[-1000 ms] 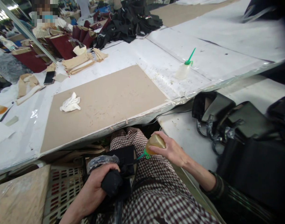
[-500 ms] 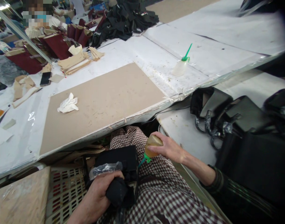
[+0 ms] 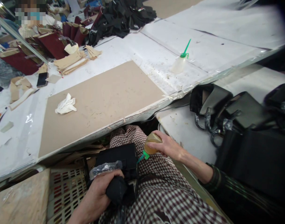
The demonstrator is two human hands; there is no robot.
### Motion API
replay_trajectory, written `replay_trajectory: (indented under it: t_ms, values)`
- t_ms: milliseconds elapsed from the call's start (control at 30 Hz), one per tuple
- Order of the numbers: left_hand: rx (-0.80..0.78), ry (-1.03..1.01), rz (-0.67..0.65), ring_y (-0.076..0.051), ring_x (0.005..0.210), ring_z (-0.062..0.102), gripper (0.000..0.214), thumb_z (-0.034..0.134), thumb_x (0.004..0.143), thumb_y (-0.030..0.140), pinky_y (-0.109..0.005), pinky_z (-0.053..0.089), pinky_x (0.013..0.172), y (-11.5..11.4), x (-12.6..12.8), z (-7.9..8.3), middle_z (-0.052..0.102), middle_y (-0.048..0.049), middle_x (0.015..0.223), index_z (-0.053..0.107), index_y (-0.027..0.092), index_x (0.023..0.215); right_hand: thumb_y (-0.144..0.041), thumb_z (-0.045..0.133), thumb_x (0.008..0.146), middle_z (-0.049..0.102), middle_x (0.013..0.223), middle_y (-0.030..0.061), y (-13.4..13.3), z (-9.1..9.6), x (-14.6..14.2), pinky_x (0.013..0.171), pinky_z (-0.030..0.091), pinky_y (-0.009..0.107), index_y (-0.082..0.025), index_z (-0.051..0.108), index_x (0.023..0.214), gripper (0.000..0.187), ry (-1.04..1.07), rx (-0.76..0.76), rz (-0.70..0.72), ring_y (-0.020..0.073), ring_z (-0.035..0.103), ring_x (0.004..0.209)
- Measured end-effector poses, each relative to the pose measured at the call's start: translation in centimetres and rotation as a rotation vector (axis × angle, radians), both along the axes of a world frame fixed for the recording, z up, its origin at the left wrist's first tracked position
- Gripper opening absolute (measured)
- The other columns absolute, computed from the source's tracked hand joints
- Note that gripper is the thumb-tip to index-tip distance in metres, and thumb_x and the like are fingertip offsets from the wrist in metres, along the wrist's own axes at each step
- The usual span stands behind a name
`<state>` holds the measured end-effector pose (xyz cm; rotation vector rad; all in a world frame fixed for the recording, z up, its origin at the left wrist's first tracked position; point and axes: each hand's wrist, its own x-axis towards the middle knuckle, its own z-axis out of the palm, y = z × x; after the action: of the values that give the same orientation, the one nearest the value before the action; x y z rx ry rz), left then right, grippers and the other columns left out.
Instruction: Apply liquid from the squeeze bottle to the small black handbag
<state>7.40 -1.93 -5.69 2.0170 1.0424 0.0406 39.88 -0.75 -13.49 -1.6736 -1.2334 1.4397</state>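
My right hand (image 3: pixel 167 147) is closed round a small amber glue bottle (image 3: pixel 151 143) with a green nozzle, tipped down and left. The nozzle tip touches the edge of a black bag (image 3: pixel 121 157) that lies on my lap, over checked trousers. My left hand (image 3: pixel 99 191) is closed on the black bag's lower part, where a bit of clear plastic wrap (image 3: pixel 105 168) sticks out above my fingers.
A brown cardboard sheet (image 3: pixel 105 99) with a crumpled white cloth (image 3: pixel 65 105) lies on the white table. A clear bottle with a green spout (image 3: pixel 179 62) stands further back. Black bags (image 3: pixel 228 115) are piled at right. A slotted crate (image 3: pixel 63 193) sits at lower left. A person sits far back left.
The bag and my left hand have sunk a little lower on my lap. My right hand has tipped the glue bottle further down, nozzle still at the bag's edge.
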Motion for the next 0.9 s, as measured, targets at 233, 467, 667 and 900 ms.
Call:
replay_trajectory:
  t_ms: [233,467,667,900]
  values:
    - [0.108,-0.056,0.026,-0.009,0.096,0.064,0.042,0.049,0.079,-0.001,-0.016,0.044,0.087,0.7,0.1,0.2,0.071,0.0046,0.103,0.062,0.026,0.109,-0.051,0.07,0.084,0.055,0.072,-0.0035,-0.1,-0.1,0.3,0.037,0.037,0.022,-0.021,0.052,0.105,0.042,0.217,-0.082,0.044,0.0108,0.047,0.047]
    - [0.059,-0.065,0.045,-0.006,0.102,0.063,0.043,0.052,0.082,0.002,-0.016,0.041,0.093,1.0,0.0,-0.1,0.07,0.0086,0.108,0.061,0.031,0.112,-0.051,0.073,0.083,0.054,0.071,-0.0037,-1.1,0.8,0.3,0.037,0.032,0.02,-0.021,0.053,0.103,0.041,0.367,-0.093,0.046,0.0086,0.043,0.048]
    - [0.042,-0.049,0.051,-0.009,0.099,0.063,0.039,0.05,0.082,0.003,-0.019,0.042,0.091,0.9,0.4,0.1,0.07,0.0059,0.105,0.062,0.028,0.109,-0.052,0.075,0.082,0.054,0.074,-0.0026,-2.2,2.0,0.1,0.037,0.031,0.018,-0.02,0.055,0.103,0.043,0.45,-0.103,0.056,0.0086,0.044,0.05]
    - [0.027,-0.056,0.079,-0.008,0.093,0.061,0.034,0.049,0.083,0.004,-0.018,0.042,0.086,0.8,0.6,0.5,0.068,0.0063,0.099,0.062,0.027,0.104,-0.054,0.078,0.079,0.056,0.076,-0.0006,-3.6,3.0,-0.6,0.036,0.031,0.015,-0.017,0.055,0.104,0.05,0.625,-0.109,0.033,0.0065,0.041,0.05]
